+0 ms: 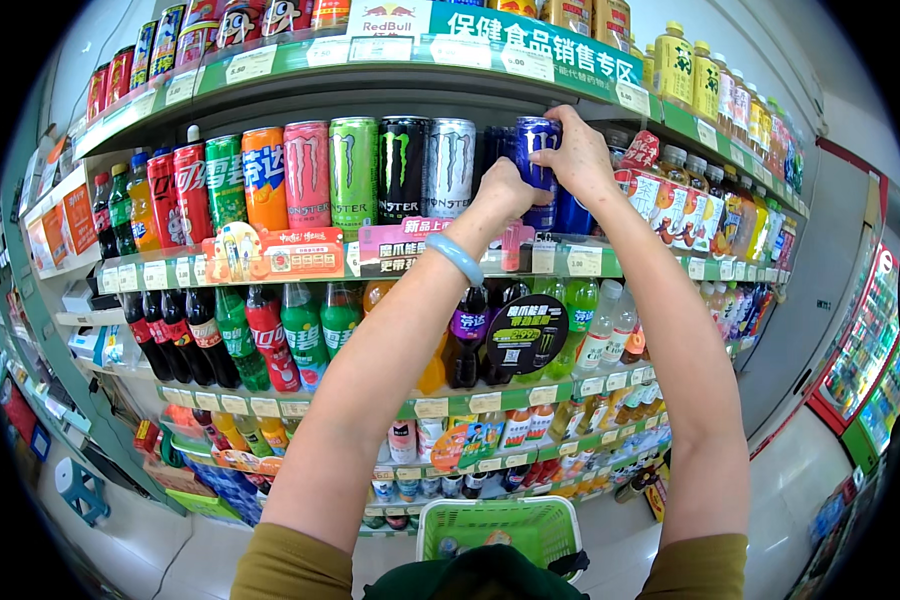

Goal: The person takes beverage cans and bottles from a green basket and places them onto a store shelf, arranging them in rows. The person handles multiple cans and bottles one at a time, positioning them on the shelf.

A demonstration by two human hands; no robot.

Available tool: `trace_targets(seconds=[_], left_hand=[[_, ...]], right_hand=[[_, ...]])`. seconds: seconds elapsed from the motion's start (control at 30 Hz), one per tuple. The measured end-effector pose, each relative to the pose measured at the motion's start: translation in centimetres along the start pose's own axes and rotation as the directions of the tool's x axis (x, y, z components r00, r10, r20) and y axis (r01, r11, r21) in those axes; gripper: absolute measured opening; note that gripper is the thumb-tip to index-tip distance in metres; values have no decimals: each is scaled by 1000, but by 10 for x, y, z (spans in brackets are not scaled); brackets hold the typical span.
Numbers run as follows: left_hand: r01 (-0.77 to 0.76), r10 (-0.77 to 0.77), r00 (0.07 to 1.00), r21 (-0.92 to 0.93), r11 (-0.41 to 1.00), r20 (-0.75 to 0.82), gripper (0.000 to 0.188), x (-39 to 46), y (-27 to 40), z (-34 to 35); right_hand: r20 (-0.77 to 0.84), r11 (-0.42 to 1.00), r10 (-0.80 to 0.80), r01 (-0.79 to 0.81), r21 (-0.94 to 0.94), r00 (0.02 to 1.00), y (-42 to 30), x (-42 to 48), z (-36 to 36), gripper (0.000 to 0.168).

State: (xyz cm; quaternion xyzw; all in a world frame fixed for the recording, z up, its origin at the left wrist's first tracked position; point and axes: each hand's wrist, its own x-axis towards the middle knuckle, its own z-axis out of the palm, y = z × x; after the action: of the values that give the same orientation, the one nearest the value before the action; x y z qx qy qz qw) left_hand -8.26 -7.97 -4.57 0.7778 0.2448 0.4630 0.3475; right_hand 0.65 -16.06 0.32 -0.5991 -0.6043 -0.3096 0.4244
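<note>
A blue Monster energy drink can [537,161] stands upright at the front of the middle shelf, between both of my hands. My right hand [579,154] grips its top and right side, with the thumb across the front. From the lower left, my left hand [511,187] closes on the same can, its thumb lying over the front; its other fingers are partly hidden. Just left stands a silver-white Monster can [451,165], beside a black one [404,169]. Another blue can [572,214] shows beneath my right hand.
A green shopping basket [499,510] with a few items stands below me. The shelf above has a green front edge [285,67]. Boxed tea drinks [675,202] stand to the right. A round black sign [526,334] juts out below, before several soda bottles.
</note>
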Motion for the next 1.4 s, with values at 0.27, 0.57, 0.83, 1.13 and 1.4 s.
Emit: trace_targets(seconds=[0.27,0.57,0.83,1.13,1.4], left_hand=[[53,-84,978,158,986,193,39,4,1,2],[7,-45,981,196,981,189,51,2,-9,4],[-43,4,982,201,979,189,55,21,-35,1],[-35,-11,976,207,978,218,56,11,-24,-1],[-282,390,921,684,673,-4,36,-56,6,15]], right_hand=[[-18,998,67,-67,-12,998,24,-3,-15,42],[-2,972,230,-229,52,973,24,-103,15,26],[-11,973,212,-210,98,977,20,-106,22,27],[49,991,125,-127,46,991,20,-111,13,29],[-72,981,-9,23,193,997,26,-135,12,32]])
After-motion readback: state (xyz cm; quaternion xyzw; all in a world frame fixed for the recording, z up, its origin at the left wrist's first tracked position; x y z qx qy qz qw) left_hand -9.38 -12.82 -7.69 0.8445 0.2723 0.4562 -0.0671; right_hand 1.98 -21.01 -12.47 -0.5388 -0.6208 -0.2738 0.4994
